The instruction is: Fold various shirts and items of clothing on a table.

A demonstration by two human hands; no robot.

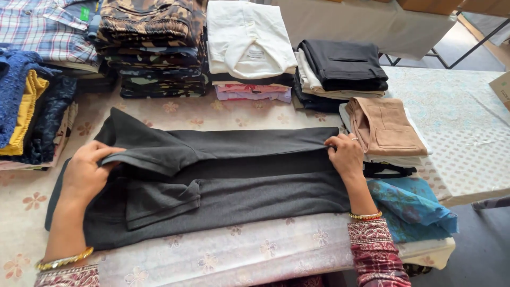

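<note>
Flat on the flower-printed table cover (212, 260) lies a dark grey shirt (239, 186), its long axis running left to right across the near part of the table, roughly parallel to the near edge. The collar end and a short sleeve point left; the hem end points right. Its far long side is folded over toward the middle, forming a darker band along the top.

At the left end, the left hand (87, 172) grips the folded layer near the shoulder, fingers curled over the fabric edge with the thumb tucked under. At the right end, the right hand (345, 154) pinches the folded edge between thumb and gathered fingertips.

Just beyond the right hand sits a folded tan garment (385, 127) on a small pile, and a blue patterned cloth (411, 207) lies touching the shirt's right end. Along the far side stand stacks: camouflage clothes (154, 48), a white folded shirt (247, 40), black trousers (342, 66). To the left, blue and yellow garments (24, 101) crowd close to the collar end.
</note>
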